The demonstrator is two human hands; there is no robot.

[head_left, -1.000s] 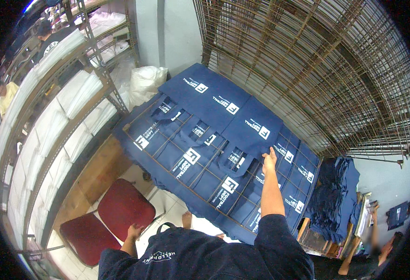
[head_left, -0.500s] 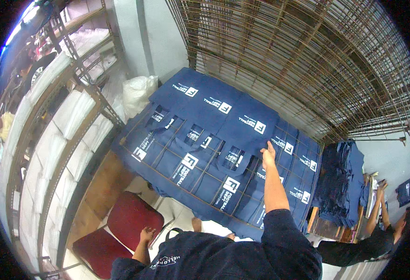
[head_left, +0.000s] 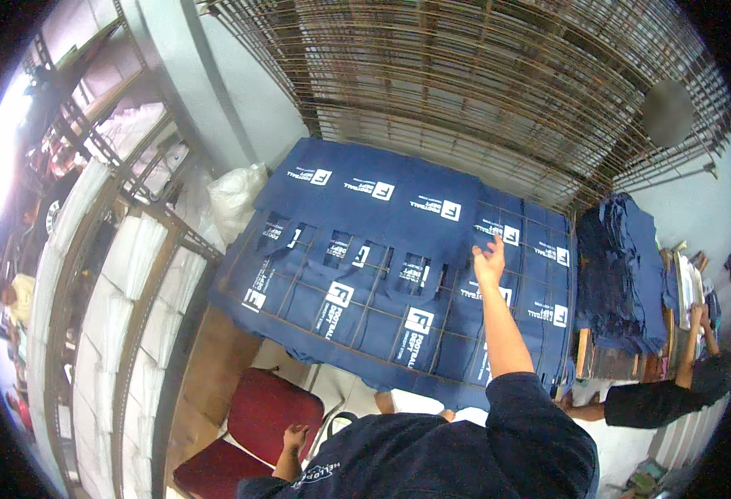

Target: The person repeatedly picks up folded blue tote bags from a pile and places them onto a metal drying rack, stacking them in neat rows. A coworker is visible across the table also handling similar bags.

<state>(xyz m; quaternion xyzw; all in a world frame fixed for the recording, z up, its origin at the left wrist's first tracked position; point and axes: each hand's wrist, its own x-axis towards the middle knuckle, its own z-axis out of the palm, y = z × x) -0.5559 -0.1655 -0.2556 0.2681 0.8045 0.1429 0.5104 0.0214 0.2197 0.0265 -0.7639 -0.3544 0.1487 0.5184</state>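
Dark blue cut fabric panels [head_left: 295, 283] with white prints lie under a wire-grid rack [head_left: 382, 349]. Across the far part of the grid is a row of blue fabric pieces [head_left: 365, 216] with white prints and cut-out gaps along its near edge. My right hand [head_left: 488, 262] reaches over the right end of that row, fingers apart and holding nothing; whether it touches the cloth I cannot tell. Low at my side hangs my left hand [head_left: 296, 437], loosely spread and without anything in it, in front of a red chair [head_left: 274, 412].
Many stacked wire racks [head_left: 465, 75] lean above the far side. At left are shelves with white stacks [head_left: 133, 249], and a white sack [head_left: 237, 200] sits in the corner. On the right stands a dark blue cloth pile [head_left: 623, 274], beside another person [head_left: 665, 391] with arms extended.
My right hand has gone from a pointing finger to loosely spread fingers near the same spot. The whole view has shifted a little. The fabric looks unmoved.
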